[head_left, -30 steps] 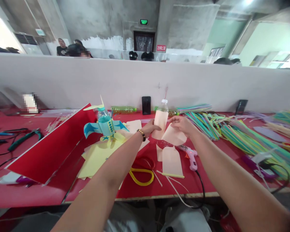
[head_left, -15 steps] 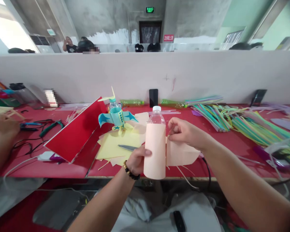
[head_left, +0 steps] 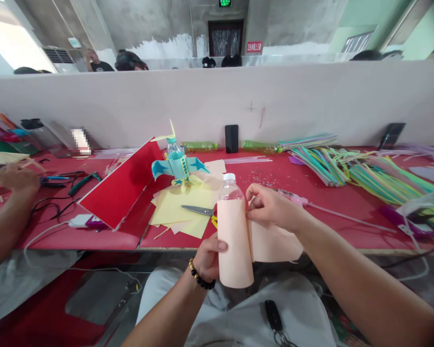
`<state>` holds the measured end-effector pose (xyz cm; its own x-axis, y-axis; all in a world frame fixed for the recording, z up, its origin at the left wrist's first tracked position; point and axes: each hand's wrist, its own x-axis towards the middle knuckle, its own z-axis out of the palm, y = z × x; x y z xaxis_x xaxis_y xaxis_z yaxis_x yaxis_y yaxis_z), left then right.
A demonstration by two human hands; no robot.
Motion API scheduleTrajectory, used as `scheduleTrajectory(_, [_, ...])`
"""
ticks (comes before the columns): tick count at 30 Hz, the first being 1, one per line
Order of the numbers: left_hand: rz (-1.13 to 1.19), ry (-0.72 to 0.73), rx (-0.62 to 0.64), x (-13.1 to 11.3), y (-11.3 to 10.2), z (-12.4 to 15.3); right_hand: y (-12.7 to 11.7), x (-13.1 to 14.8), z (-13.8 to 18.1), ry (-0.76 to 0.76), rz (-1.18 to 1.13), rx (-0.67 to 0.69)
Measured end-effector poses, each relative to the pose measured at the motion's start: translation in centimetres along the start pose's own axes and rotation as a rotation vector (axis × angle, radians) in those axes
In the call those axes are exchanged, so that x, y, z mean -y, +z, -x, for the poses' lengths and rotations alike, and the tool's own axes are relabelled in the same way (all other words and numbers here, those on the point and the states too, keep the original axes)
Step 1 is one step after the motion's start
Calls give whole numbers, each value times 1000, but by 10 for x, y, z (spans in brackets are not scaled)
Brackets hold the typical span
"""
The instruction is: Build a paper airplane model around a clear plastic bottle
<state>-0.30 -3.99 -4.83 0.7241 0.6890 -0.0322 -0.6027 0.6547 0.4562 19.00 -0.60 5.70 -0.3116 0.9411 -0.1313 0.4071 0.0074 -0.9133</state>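
Left hand (head_left: 207, 260) has the plastic bottle (head_left: 230, 190) gripped low down, fingers (head_left: 221, 246) curled around the peach paper wrap (head_left: 233, 246), which covers most of it. Right hand (head_left: 271, 209) is pinching the loose paper flap (head_left: 275, 246) right at the seam beside the bottle, fingers closed on it. It's all held up over the near edge of the red tabletop (head_left: 329, 202), with small scissors (head_left: 197, 209) lying on yellow paper (head_left: 177, 212) just beyond.
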Motion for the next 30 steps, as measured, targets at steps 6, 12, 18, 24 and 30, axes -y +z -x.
scheduleTrajectory(6, [54,-30,33,8,-6,3,11,-4,0,-29,-102,-14])
scheduleTrajectory(12, [58,-46,28,14,-10,11,13,9,33,-272,201,-417])
scheduleTrajectory(18, [59,43,14,18,-17,14,42,-28,115,-322,217,-419])
scheduleTrajectory(24, [38,104,-10,29,-12,12,89,-91,114,-88,-70,-429])
scheduleTrajectory(30, [21,194,-47,37,-3,14,115,-91,103,-70,-426,-468])
